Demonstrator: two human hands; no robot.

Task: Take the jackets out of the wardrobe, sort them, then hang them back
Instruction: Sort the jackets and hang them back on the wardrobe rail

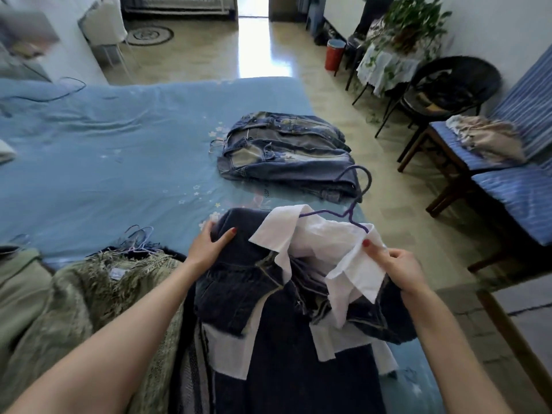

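Note:
A dark denim jacket with a white collar (pixel 263 282) lies on the blue bed (pixel 104 162) in front of me, with a purple hanger (pixel 355 201) still in its neck. My left hand (pixel 209 243) grips the jacket's left shoulder. My right hand (pixel 394 264) pinches the white collar at the hanger's right end. A folded pile of faded denim jackets (pixel 283 150) rests farther up the bed. A fuzzy green jacket (pixel 104 294) with hangers (pixel 137 240) on it lies at the lower left.
Blue striped chairs (pixel 513 186) with a bundle of cloth stand to the right of the bed. A black wicker chair (pixel 448 85) and a plant table (pixel 397 43) stand behind them. A loose hanger (pixel 59 91) lies at the bed's far left.

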